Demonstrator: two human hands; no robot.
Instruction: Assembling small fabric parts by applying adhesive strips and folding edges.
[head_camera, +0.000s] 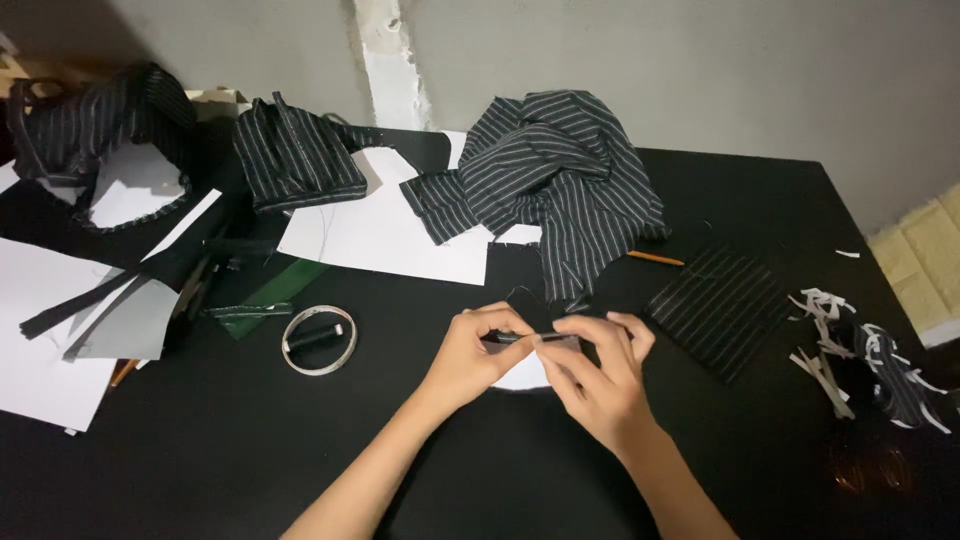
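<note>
The black table (250, 450) carries three bunched heaps of black white-striped fabric (560, 180), one flat dark striped fabric square (718, 308) and one coiled pale measuring tape (320, 340). Two bare hands, left hand (480, 352) and right hand (600, 375), meet over it. One orange pencil (655, 258) lies there, too.

No packages, labels, signs or screens visible.

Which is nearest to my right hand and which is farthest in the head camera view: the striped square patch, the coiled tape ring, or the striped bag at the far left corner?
From the right hand:
1. Striped square patch, just to its right.
2. Coiled tape ring, to the left, past the left hand.
3. Striped bag, far back-left corner.
</note>
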